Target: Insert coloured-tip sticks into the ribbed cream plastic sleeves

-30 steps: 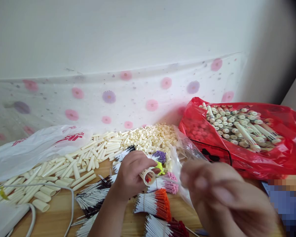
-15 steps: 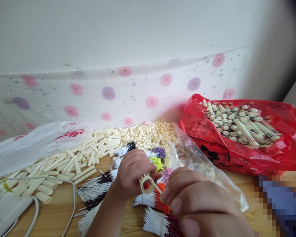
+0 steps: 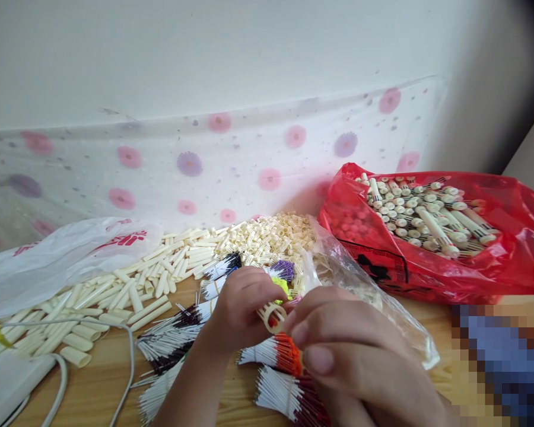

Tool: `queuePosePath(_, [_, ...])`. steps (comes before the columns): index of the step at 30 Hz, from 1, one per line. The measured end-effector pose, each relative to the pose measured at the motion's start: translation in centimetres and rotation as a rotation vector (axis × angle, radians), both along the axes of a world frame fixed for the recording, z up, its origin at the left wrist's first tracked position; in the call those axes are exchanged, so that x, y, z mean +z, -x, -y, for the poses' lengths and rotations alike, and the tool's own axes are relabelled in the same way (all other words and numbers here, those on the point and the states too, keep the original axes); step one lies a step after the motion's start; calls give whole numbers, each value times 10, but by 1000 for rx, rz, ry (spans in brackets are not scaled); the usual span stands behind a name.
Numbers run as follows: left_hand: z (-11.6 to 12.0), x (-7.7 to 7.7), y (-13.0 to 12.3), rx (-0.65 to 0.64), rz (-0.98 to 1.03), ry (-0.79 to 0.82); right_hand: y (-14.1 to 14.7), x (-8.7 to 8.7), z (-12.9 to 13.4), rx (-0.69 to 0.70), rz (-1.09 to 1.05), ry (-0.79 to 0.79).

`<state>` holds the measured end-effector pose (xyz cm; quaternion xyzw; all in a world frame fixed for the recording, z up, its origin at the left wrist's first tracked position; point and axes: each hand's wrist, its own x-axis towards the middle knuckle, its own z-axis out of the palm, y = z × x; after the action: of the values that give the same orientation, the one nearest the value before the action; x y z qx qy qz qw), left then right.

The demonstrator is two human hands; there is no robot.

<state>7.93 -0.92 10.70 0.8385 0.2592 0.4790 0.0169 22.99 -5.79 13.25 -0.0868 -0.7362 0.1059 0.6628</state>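
Note:
My left hand point(image 3: 244, 308) is closed around a short cream slotted plastic tube point(image 3: 272, 318), its round open end turned towards me. Something red shows inside the tube. Against the rim of that opening, my right hand point(image 3: 360, 350) is pinched; whatever lies between its fingertips is hidden. Under and around my hands lie bundles of thin white pen refills with coloured ends: orange point(image 3: 289, 354), dark red point(image 3: 289, 394), purple point(image 3: 283, 270), yellow-green point(image 3: 282, 287) and black point(image 3: 225, 265).
Long cream pen barrels point(image 3: 133, 290) lie heaped at the left, beside a pile of small slotted tubes point(image 3: 276, 237). A red bag point(image 3: 431, 284) holds assembled-looking pens point(image 3: 436, 228). A clear bag point(image 3: 374, 302), a white bag point(image 3: 84, 243) and a grey cable point(image 3: 131, 356) are nearby.
My right hand has come up against the tube's opening. The thin white stick seen between its fingertips and the tube is now out of sight. The view has shifted slightly.

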Motion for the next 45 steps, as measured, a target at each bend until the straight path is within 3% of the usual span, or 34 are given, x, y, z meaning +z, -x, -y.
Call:
queuePosePath(6, [2, 0, 0, 18, 27, 14, 0, 4, -10, 38, -108, -64])
queuePosePath(16, [2, -1, 7, -19, 24, 12, -5, -9, -18, 114, 166, -53])
queuePosePath(30, [3, 2, 11, -27, 15, -32, -6, -14, -24, 118, 139, -132])
queuePosePath(36, [11, 9, 8, -41, -56, -29, -6, -8, -24, 83, 317, -131])
queuePosePath(41, [15, 14, 8, 15, -89, -84, -5, -5, -22, 37, 222, -144])
queuePosePath(45, [15, 14, 8, 11, -97, -64, -9, -2, -25, -15, 290, -246])
